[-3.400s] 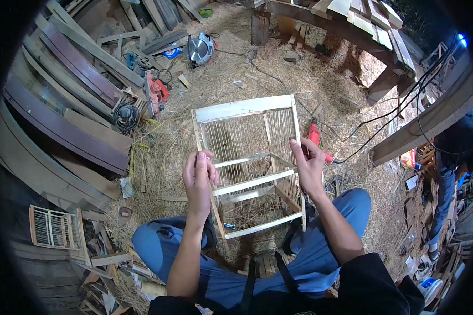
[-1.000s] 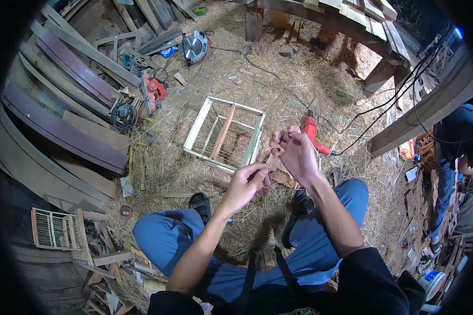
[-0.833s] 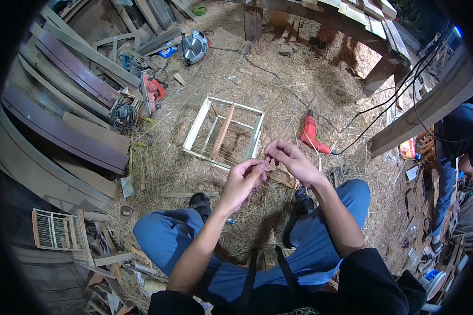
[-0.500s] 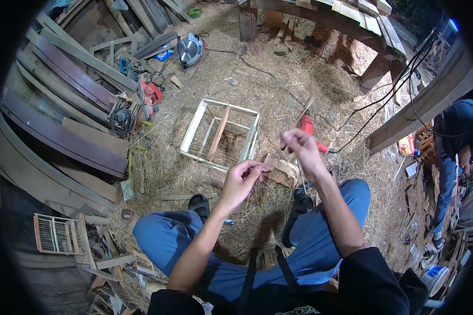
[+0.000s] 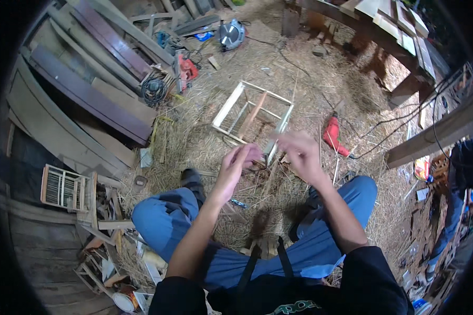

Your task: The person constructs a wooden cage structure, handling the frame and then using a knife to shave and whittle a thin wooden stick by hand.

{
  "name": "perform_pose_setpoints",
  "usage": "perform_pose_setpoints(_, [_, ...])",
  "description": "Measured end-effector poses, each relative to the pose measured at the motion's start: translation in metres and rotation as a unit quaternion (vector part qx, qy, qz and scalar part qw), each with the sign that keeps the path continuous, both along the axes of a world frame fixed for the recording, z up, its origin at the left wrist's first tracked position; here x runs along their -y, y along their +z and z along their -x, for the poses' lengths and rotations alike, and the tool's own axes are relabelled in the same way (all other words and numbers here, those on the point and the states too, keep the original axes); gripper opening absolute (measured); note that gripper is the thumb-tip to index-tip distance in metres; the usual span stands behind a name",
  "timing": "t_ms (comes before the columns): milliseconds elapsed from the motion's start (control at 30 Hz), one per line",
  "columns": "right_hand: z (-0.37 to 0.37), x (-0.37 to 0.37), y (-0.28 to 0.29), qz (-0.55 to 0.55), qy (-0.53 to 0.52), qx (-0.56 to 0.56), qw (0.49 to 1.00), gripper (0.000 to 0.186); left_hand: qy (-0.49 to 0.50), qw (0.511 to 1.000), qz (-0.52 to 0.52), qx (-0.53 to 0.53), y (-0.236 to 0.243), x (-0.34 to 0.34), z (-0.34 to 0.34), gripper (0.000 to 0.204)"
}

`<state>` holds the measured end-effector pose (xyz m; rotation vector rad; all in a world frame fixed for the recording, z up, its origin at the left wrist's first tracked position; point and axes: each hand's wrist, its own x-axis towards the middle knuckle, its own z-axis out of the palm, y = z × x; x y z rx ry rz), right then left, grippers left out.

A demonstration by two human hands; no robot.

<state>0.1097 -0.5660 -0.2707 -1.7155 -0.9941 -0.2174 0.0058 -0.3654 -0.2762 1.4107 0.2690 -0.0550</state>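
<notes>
Wooden cage frame [image 5: 253,118] lies flat on straw floor, just past both hands, tilted diagonal in view. Pale light-wood slats form open box, one reddish-brown crosspiece down middle, couple of thin rails across, straw visible through gaps. Nothing touching it. Left hand [image 5: 235,167] pinches something small and thin at fingertips, too blurry to name. Right hand [image 5: 298,152] raised near frame's closest corner, motion-blurred.
</notes>
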Motion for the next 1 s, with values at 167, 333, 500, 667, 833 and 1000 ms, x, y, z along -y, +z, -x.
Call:
perform_pose_setpoints(167, [0.033, -0.052, -0.029, 0.214, 0.145, 0.112, 0.960, 0.031, -0.026, 0.995, 0.052, -0.082, -0.038, -0.041, 0.029, 0.050])
perform_pose_setpoints(333, [0.049, -0.097, -0.055, 0.229, 0.159, 0.218, 0.935, 0.039, 0.042, 0.999, -0.001, -0.018, -0.056, -0.062, 0.042, 0.041])
perform_pose_setpoints(500, [0.081, -0.131, -0.121, 0.213, 0.130, 0.073, 0.966, 0.059, 0.320, 0.941, 0.097, -0.055, -0.083, -0.107, 0.055, 0.033])
perform_pose_setpoints(667, [0.118, -0.168, -0.258, 0.432, 0.153, -0.098, 0.883, 0.063, 0.411, 0.905, 0.071, -0.082, -0.149, -0.137, 0.086, 0.032])
perform_pose_setpoints(833, [0.166, -0.154, -0.364, 0.544, 0.062, -0.141, 0.825, 0.072, 0.367, 0.924, -0.013, -0.107, -0.153, -0.135, 0.090, 0.032])
perform_pose_setpoints(1000, [0.186, -0.156, -0.375, 0.625, 0.075, -0.002, 0.777, 0.077, 0.361, 0.926, -0.047, -0.101, -0.148, -0.137, 0.086, 0.032])
